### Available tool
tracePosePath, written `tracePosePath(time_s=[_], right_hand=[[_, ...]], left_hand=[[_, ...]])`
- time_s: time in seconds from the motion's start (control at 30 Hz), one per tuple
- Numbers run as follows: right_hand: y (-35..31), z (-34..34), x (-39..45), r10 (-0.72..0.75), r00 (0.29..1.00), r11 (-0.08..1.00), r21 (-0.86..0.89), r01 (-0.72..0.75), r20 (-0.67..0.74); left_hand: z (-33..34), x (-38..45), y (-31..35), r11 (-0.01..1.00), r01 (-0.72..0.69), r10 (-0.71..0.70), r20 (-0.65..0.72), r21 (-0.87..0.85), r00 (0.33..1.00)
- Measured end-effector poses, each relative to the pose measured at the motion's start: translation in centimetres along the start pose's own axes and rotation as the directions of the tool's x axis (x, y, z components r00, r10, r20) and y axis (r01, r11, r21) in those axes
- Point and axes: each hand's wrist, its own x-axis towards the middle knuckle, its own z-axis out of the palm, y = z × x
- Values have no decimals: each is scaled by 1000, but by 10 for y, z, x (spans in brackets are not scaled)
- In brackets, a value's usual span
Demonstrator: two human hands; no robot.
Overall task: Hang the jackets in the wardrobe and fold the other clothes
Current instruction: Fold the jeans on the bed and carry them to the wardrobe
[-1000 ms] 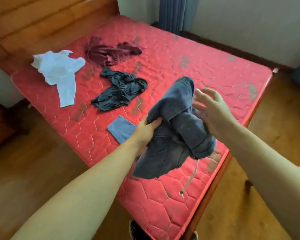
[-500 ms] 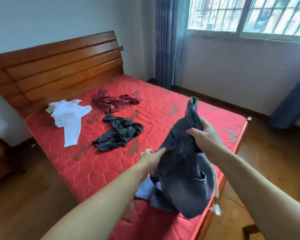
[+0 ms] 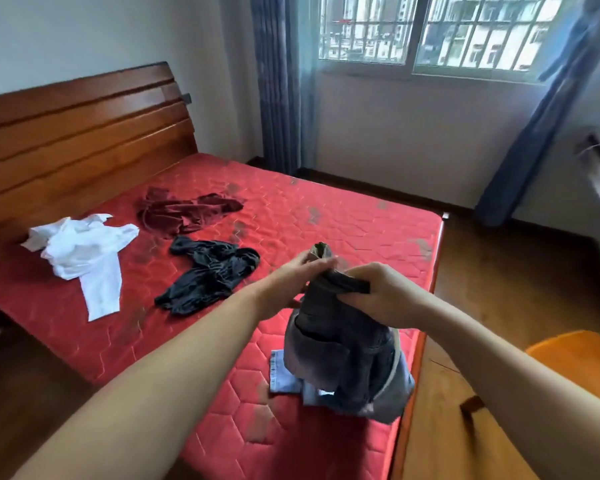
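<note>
Both my hands hold up a dark grey-blue denim garment (image 3: 340, 358) over the near right corner of the red mattress (image 3: 343, 216). My left hand (image 3: 291, 282) pinches its top edge, and my right hand (image 3: 378, 292) grips the same edge close beside it. The garment hangs down with its lower part bunched on the mattress, and a pale cord dangles along its right side. A folded light blue piece (image 3: 281, 375) lies under it. Farther back lie a black garment (image 3: 212, 275), a maroon garment (image 3: 184, 213) and a white shirt (image 3: 84, 251).
A wooden headboard (image 3: 84, 133) stands at the left. Blue curtains (image 3: 278, 81) flank the barred window (image 3: 430, 29) behind the bed. An orange seat (image 3: 575, 365) is at the right, on the wooden floor (image 3: 499, 265) around the bed.
My hands have come close together at the top edge of the denim garment, which now hangs lower onto the mattress. My view has tilted up to show the window.
</note>
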Motion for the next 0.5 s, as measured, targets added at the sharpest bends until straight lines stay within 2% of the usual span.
tracePosePath(time_s=[0.1,0.17,0.3,0.4,0.5], right_hand=[[-25,40,-7,9,1000,969,-247,-1,30],[-39,72,-13,39,999,939,-341,-33,13],[-61,139,-45,224,957,941,-213,-262,-187],[-76,190,-77,312,943,947,-42,-319,-116],[-73,221,-99,326,935,933,-109,-342,-141]], left_hand=[[-23,-10,-15,957,237,-249,56,169,967],[-34,-19,-27,930,271,-283,13,246,959],[-38,-34,-29,983,127,-104,-173,129,979],[-32,-40,-20,1000,-22,25,-269,11,963],[-20,-54,-11,975,-141,69,-366,-173,928]])
